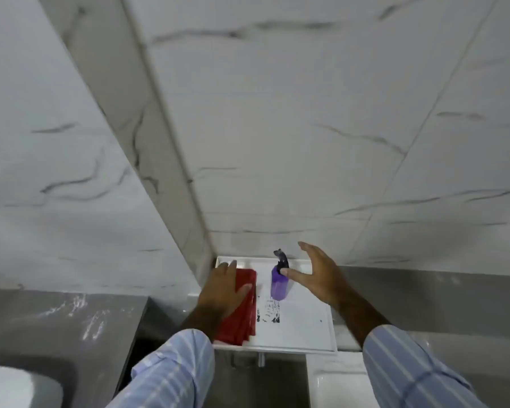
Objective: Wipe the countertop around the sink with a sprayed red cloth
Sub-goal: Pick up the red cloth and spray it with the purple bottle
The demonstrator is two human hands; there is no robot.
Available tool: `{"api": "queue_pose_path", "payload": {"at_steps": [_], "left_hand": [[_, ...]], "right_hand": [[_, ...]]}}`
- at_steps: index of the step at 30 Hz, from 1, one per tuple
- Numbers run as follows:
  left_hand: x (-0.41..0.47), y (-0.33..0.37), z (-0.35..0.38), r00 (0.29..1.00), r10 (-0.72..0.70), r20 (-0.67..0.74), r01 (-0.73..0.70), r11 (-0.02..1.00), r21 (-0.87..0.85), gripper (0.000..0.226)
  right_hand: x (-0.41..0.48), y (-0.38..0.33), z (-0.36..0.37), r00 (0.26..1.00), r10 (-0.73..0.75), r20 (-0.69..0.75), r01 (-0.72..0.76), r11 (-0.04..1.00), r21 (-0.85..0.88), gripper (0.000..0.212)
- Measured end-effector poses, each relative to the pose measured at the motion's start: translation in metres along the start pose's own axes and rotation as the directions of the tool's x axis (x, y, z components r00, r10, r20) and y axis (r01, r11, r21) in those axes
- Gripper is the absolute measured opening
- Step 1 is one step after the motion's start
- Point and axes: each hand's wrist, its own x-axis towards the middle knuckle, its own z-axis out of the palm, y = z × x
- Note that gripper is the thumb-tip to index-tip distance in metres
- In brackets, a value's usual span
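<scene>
— Where are the fingers (pixel 302 248) of the right hand (pixel 321 275) just now?

— Spread wide and curved, holding nothing. The thumb tip sits right by the neck of the purple spray bottle (pixel 278 285), and the other fingers arch above and behind its dark trigger head. The bottle stands upright, its long axis vertical, just left of that palm, so the open span faces it squarely.

— And the left hand (pixel 224 290)?

— Laid flat, palm down, on the red cloth (pixel 242 316), fingers extended rather than curled. It presses on the fabric but I would not call it a grip yet. The cloth is folded into a long strip that runs from the wall side toward the person, along the left edge of the white tray (pixel 306 334).

— So which hand is nearer which thing?

— Each has its own: right for the bottle, left for the cloth. The two things stand near each other on the tray, apart by a strip of bare white with a dark smudged print.

— What does the coming move call for?

— In my judgement, the right hand closes sideways around the bottle's body while the left gathers the cloth, ready for spraying. The grey tabletop (pixel 56 313) and the sink (pixel 27 384) lie down to the left.
</scene>
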Motion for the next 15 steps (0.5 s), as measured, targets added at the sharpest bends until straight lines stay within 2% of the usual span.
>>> {"api": "queue_pose_path", "payload": {"at_steps": [3, 6, 9, 12, 15], "left_hand": [[0.007, -0.009, 0.042, 0.985, -0.149, 0.085, 0.149, 0.989, 0.006, 0.099], [0.009, -0.012, 0.079, 0.963, -0.241, 0.12, 0.225, 0.965, 0.132, 0.114], [0.014, -0.011, 0.099, 0.965, -0.257, 0.052, 0.242, 0.948, 0.208, 0.112], [0.021, -0.009, 0.11, 0.946, -0.321, 0.046, 0.306, 0.931, 0.2, 0.1], [0.031, -0.004, 0.113, 0.936, -0.343, 0.072, 0.312, 0.909, 0.275, 0.093]], "right_hand": [[0.009, 0.017, 0.03, 0.998, 0.04, 0.04, -0.045, 0.989, 0.14, 0.099], [0.021, 0.033, 0.061, 0.997, 0.055, 0.046, -0.063, 0.975, 0.213, 0.083], [0.029, 0.04, 0.079, 0.998, 0.057, 0.026, -0.062, 0.961, 0.268, 0.054], [0.034, 0.041, 0.086, 0.998, 0.068, 0.005, -0.066, 0.948, 0.311, 0.045], [0.037, 0.039, 0.086, 0.997, 0.059, -0.046, -0.038, 0.932, 0.36, 0.036]]}}
